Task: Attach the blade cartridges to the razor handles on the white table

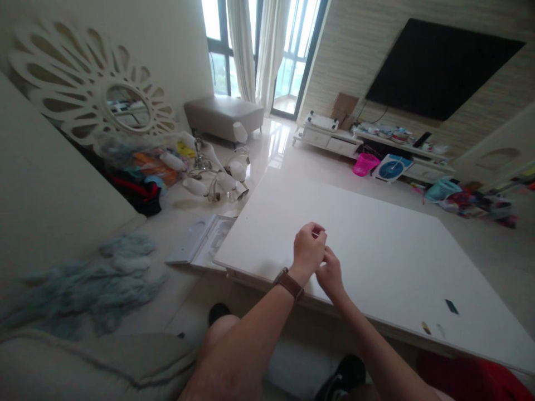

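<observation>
White table [376,250]: left hand [308,250], fingers closed in a pinch, touches right hand [330,275] over the near edge. I cannot tell the right hand's grip. Pinched item unseen; I judge it tiny, light, easily dropped, best held at the fingertips.

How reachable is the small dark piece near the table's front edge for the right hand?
Probably yes. The right hand is over the white table, touching the left hand. The small dark piece lies to its right on bare tabletop, with nothing between them.
</observation>
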### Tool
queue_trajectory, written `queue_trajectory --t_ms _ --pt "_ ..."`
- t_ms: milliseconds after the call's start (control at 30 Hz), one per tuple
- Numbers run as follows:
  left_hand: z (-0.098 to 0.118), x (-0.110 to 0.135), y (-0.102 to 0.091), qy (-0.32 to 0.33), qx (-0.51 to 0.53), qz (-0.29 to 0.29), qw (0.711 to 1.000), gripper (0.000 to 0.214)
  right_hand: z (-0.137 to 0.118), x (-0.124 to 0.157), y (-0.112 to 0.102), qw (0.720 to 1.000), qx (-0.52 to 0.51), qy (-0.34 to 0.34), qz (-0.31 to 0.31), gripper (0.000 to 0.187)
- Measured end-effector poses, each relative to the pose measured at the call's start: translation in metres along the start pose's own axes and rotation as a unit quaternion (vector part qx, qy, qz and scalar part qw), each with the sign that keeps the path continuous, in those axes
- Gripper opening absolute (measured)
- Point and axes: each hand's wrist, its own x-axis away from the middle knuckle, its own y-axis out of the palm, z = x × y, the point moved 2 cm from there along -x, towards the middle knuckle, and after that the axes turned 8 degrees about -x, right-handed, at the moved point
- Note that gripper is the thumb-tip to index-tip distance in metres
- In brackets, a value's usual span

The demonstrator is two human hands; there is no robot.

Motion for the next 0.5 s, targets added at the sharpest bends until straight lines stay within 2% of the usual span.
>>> queue_trajectory --t_ms 67,133,200,267,367,500 --pt "-0.006 -0.005 0.001 -0.040 -0.013 -0.008 0.999 0.016 0.004 0.016 -0.034 0.998 -0.026 0.004 0.051 0.011" --pt "-0.013 -0.006 0.009 -0.086 0.001 -0.083 0.993 0.018 0.005 0.026 -0.056 0.998 -0.018 -0.023 0.061 0.010" --pt "-0.020 -0.004 0.022 -0.119 0.024 -0.173 0.977 0.020 0.004 0.031 -0.067 0.997 -0.003 -0.056 0.052 0.011" --pt "-0.024 -0.001 0.035 -0.124 0.043 -0.227 0.965 0.021 0.005 0.031 -0.070 0.996 0.004 -0.080 0.037 0.013" --pt "-0.029 0.001 0.049 -0.106 0.082 -0.226 0.965 0.015 0.010 0.027 -0.070 0.994 0.011 -0.103 0.020 0.017" --pt "-0.034 -0.003 0.064 -0.092 0.073 -0.180 0.977 0.008 0.025 0.021 -0.076 0.991 0.015 -0.131 0.016 0.020"
